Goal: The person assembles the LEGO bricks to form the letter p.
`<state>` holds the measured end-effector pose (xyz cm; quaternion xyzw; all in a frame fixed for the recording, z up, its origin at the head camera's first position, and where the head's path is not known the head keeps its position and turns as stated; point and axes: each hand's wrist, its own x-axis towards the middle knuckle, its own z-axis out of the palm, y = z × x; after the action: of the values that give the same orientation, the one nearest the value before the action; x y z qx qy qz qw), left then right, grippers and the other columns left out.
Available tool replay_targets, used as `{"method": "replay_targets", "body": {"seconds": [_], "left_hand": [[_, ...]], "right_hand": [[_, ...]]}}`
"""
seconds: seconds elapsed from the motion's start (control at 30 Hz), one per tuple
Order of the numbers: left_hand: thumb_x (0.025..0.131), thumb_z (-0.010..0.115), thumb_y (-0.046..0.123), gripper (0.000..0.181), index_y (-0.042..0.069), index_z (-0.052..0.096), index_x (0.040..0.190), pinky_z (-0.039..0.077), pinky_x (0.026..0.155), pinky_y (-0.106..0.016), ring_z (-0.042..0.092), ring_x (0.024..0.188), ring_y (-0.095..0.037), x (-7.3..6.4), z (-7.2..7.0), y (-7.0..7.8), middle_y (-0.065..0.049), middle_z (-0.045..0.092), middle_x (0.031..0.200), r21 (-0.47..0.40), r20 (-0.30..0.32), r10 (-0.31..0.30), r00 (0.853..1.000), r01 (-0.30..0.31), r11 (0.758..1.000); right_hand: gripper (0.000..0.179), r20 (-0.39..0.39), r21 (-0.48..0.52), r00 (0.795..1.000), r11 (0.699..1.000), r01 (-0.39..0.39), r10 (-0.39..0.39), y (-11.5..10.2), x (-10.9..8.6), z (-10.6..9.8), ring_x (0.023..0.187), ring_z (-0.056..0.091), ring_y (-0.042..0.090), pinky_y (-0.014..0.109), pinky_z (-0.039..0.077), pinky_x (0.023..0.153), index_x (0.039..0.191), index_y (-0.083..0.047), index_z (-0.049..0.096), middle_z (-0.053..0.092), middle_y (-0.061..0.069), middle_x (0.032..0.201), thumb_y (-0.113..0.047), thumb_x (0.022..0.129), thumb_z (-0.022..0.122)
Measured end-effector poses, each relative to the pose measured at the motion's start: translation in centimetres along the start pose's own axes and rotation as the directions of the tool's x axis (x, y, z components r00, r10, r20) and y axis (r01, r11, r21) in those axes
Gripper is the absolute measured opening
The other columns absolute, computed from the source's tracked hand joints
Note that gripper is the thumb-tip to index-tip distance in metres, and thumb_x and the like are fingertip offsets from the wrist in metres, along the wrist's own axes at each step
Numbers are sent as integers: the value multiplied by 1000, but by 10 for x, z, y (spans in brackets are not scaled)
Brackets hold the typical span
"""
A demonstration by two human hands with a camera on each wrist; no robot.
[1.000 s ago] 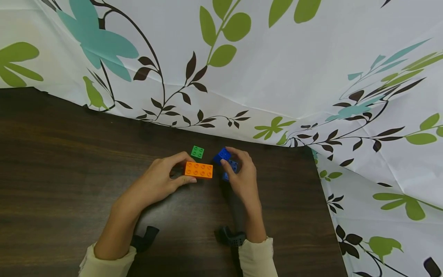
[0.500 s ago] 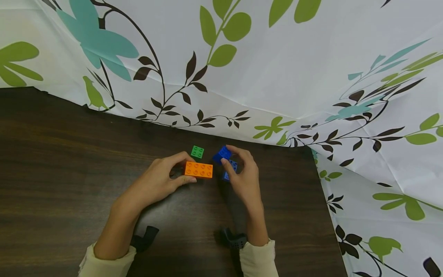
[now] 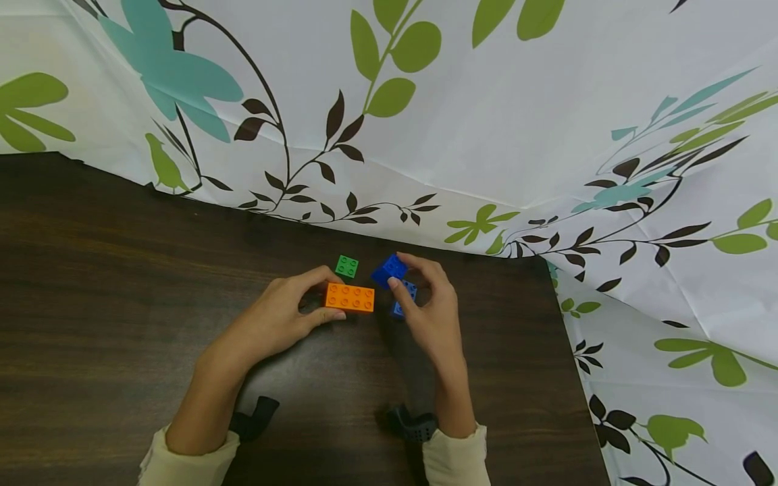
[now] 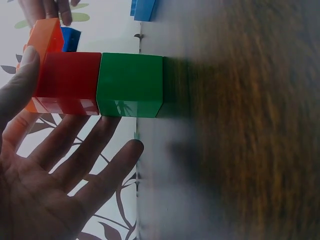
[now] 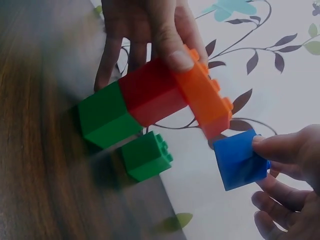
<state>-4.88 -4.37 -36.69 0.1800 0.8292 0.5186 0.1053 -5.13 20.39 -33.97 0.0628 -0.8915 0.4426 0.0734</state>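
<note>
A stack of toy building bricks stands on the table: a green brick (image 4: pixel 131 85) at the bottom, a red brick (image 4: pixel 69 82) above it, a long orange brick (image 3: pixel 350 298) on top. My left hand (image 3: pixel 281 312) grips the stack at the orange brick's left end, thumb on the near side. To the right, my right hand (image 3: pixel 433 312) pinches a blue brick (image 5: pixel 242 160) between thumb and fingers. It is held in the air, turned at an angle, close to the orange brick's free end. Another blue brick (image 3: pixel 406 297) lies below the right hand, partly hidden by it.
Behind the stack, a small green brick (image 3: pixel 346 266) rests on the dark wooden table (image 3: pixel 109 304). A white leaf-patterned curtain (image 3: pixel 425 135) borders the table at the back and the right. Dark straps (image 3: pixel 255 418) show by the wrists.
My right hand has shifted slightly to the right, and the blue brick in it has turned and moved slightly left and away from me. My left hand and the stack have stayed nearly still.
</note>
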Motion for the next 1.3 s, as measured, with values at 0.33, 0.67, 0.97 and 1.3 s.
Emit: {"method": "replay_targets", "body": {"seconds": [0.33, 0.67, 0.97, 1.3], "left_hand": [[99, 80, 26, 35, 17, 67, 131, 52, 109, -67, 68, 130, -38, 0, 0, 0, -13, 74, 137, 19, -8, 11, 1000, -10, 1000], [102, 77, 29, 44, 14, 64, 142, 46, 115, -71, 60, 141, -45, 2, 0, 1, -19, 65, 150, 28, 28, -6, 1000, 6, 1000], [102, 76, 30, 47, 14, 64, 145, 43, 116, -72, 56, 145, -46, 3, 2, 1, -19, 63, 153, 40, 34, -4, 999, 3, 999], [103, 75, 32, 47, 11, 63, 144, 48, 114, -68, 63, 139, -40, 2, 2, -1, -14, 70, 143, 2, 26, 38, 999, -38, 999]], "right_hand": [[38, -29, 3, 997, 997, 72, -72, -16, -4, -6, 118, 63, 31, 51, 54, 101, 138, -11, 71, 69, 11, 135, -14, 101, 77], [38, 7, 30, 995, 994, 104, -104, -29, -9, -4, 118, 62, 31, 44, 53, 101, 139, -13, 70, 68, 8, 136, -13, 102, 75], [39, 59, 66, 989, 989, 132, -136, -36, -14, 2, 119, 60, 27, 44, 52, 101, 140, -14, 69, 67, 7, 139, -11, 102, 75], [39, 112, 66, 979, 984, 165, -172, -40, -17, 13, 128, 60, 21, 47, 57, 101, 140, -14, 69, 67, 6, 140, -12, 102, 75]]}}
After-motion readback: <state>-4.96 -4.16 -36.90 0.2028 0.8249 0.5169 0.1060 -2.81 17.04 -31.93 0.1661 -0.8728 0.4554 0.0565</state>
